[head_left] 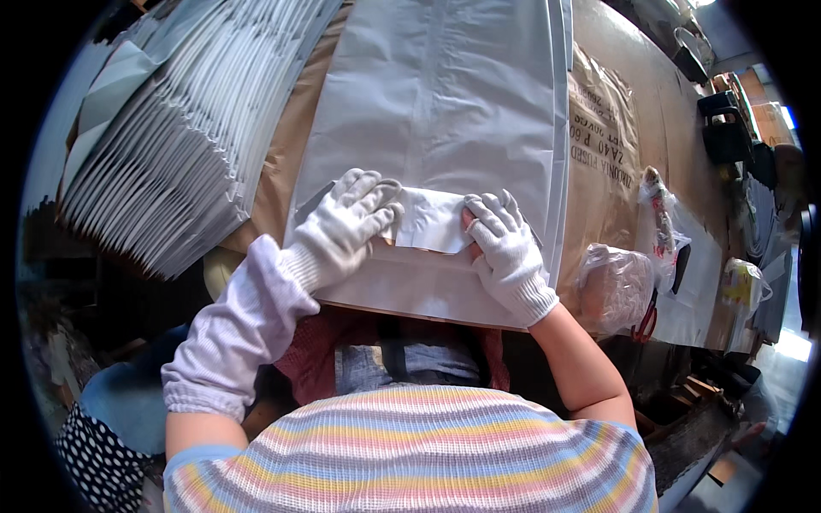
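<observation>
Head view: gloved hands [346, 227] [506, 248] press flap [432, 221].

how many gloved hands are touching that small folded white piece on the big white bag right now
2. The left hand presses the folded white piece at its left edge; the right hand holds its right edge. Both rest on the large white bag. No other hands are in view.

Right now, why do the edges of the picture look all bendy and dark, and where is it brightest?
In the head view the fisheye lens bends straight lines near the rim, so the stacked white bags curve; the corners go black. Brightest is daylight at the lower right; the grey bag has soft sheen. Both gloved hands, left and right, look sharp.
</observation>
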Demonstrator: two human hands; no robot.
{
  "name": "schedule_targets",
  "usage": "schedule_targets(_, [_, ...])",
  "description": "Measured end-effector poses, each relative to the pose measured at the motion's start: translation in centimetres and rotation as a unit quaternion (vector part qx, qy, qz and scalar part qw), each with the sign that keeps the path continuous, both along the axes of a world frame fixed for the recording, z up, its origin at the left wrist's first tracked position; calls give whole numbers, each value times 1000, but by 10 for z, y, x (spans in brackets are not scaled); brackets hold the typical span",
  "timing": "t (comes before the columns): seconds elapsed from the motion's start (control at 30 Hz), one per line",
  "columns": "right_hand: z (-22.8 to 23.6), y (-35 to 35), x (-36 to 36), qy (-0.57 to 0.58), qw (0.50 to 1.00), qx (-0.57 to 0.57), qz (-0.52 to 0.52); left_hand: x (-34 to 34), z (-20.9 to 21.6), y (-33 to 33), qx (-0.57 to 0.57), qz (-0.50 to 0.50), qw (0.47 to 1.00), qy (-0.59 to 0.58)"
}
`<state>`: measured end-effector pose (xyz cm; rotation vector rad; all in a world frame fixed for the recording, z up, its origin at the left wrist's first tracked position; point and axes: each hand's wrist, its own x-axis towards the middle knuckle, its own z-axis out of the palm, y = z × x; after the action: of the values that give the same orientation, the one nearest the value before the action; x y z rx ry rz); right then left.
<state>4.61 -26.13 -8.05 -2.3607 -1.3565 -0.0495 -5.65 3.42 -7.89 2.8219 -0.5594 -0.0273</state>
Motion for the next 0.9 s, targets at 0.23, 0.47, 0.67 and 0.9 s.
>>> schedule_targets(0.23, [10,18,-1,71,994,-37,78,16,16,-35,-82,11,995,52])
schedule_targets(0.47, [0,12,6,204,970,113,59,26,5,-32,-158,-30,984,75])
schedule_targets(0.67, [13,-12,8,71,979,117,-151,-11,17,32,-390,329,860,-15])
schedule_targets(0.9, [4,5,64,123,955,94,-252,13,35,18,-85,351,932,-16])
